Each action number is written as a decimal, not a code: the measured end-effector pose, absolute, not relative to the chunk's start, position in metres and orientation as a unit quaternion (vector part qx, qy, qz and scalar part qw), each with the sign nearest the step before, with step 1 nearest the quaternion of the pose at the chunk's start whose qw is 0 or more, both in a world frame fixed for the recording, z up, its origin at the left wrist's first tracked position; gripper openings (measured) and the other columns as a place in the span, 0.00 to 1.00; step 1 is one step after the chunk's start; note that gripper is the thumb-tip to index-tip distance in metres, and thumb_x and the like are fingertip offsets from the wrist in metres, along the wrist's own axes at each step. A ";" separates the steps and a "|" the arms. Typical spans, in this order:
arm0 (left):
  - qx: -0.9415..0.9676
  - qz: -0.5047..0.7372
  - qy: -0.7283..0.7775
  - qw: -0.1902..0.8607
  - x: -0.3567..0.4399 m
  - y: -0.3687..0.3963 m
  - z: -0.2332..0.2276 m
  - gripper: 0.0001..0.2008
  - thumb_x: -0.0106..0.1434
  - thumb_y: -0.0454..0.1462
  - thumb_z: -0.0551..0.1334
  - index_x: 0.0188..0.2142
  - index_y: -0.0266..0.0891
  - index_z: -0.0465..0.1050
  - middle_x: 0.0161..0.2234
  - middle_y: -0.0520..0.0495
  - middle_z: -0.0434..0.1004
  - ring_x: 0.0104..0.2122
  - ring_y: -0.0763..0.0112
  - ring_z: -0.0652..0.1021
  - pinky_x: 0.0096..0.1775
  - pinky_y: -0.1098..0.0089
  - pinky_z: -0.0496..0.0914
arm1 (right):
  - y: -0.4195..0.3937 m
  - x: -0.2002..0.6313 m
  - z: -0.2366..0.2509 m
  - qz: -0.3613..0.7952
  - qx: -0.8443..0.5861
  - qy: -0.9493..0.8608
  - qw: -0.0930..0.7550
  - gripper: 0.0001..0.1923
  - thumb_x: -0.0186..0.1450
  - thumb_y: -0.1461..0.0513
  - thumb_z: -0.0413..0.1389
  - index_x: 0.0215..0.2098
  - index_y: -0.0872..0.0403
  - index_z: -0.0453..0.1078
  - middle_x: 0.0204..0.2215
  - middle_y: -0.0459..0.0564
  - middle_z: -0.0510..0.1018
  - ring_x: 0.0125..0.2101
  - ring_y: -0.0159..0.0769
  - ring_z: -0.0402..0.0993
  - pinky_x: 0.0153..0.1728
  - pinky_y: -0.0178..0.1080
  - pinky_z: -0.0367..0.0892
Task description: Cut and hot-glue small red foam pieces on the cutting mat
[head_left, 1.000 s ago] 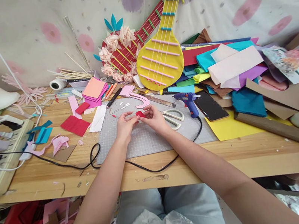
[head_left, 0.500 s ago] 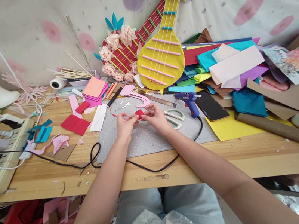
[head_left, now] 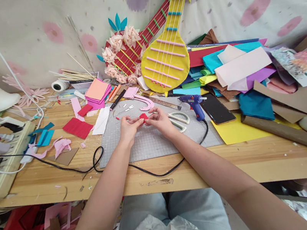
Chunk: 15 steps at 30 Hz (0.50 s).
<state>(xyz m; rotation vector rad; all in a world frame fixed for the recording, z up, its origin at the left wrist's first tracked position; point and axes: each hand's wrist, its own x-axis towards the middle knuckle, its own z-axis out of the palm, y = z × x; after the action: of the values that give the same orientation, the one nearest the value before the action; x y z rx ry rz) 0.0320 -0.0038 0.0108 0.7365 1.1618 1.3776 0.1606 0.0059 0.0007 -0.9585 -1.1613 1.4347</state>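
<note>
Both hands meet over the grey cutting mat [head_left: 157, 141] — left hand [head_left: 128, 128] and right hand [head_left: 160, 121] each pinch the small red piece [head_left: 143, 116], held just above the bench. It looks mid-shaping; any next move needs steady fingertip pressure — the blue glue gun [head_left: 194, 104] lies near.

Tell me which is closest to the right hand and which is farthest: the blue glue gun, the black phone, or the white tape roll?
From the right hand:
1. Blue glue gun, just to its right on the grey mat's edge.
2. Black phone, a bit farther right, beside the glue gun.
3. White tape roll, far off at the back left.
</note>
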 end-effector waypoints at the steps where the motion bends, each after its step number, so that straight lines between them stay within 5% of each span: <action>1: 0.315 0.586 0.495 0.559 0.032 -0.003 0.010 0.29 0.38 0.31 0.69 0.32 0.41 0.50 0.23 0.56 0.74 0.23 0.74 0.76 0.36 0.66 0.70 | 0.006 0.161 0.000 0.595 -0.397 -0.483 0.504 0.25 0.44 0.56 0.64 0.33 0.51 0.56 0.19 0.37 0.73 0.22 0.29 0.72 0.31 0.37 0.68; 15: 0.369 0.535 0.538 0.537 0.041 -0.004 0.010 0.27 0.40 0.30 0.68 0.33 0.42 0.51 0.21 0.56 0.74 0.22 0.72 0.76 0.35 0.66 0.69 | 0.016 0.164 -0.001 0.600 -0.402 -0.488 0.490 0.25 0.44 0.62 0.63 0.35 0.52 0.56 0.25 0.41 0.75 0.26 0.30 0.72 0.33 0.40 0.68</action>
<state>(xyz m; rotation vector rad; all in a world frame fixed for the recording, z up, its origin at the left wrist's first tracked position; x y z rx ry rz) 0.0407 -0.0044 0.0103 0.8773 1.2809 1.2734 0.1644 0.0158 -0.0012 -0.9774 -1.1855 1.4583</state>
